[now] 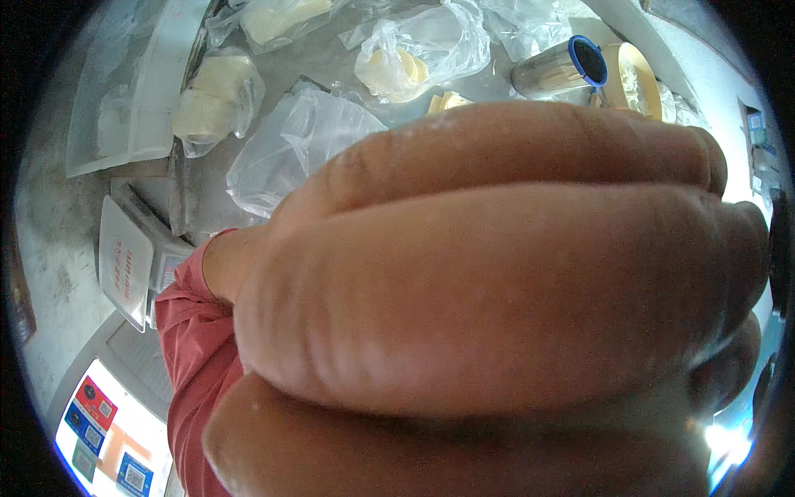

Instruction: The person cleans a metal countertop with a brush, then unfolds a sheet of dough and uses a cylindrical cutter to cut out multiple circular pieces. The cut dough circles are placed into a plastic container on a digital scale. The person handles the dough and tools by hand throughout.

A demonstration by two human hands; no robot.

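Observation:
Very close to the lens, my left hand [472, 286] fills the middle and right of the head view. Its fingers lie side by side and bend at the right; whether they hold anything is hidden. A red sleeve [192, 348] covers the arm at the lower left. Behind the hand lie a crumpled clear plastic bag [298, 143] and another clear bag [428, 43] with pale yellow flat pieces in it. More pale pieces [448, 101] show just above the fingers. My right hand is not in view.
A blue-rimmed container of thin sticks [546, 68] lies at the upper right, beside a pale yellow round container [630, 77]. At left are a translucent plastic bin [133, 93], bagged pale blocks [211, 96] and a lidded box [127, 261]. Printed code cards [93, 410] show lower left.

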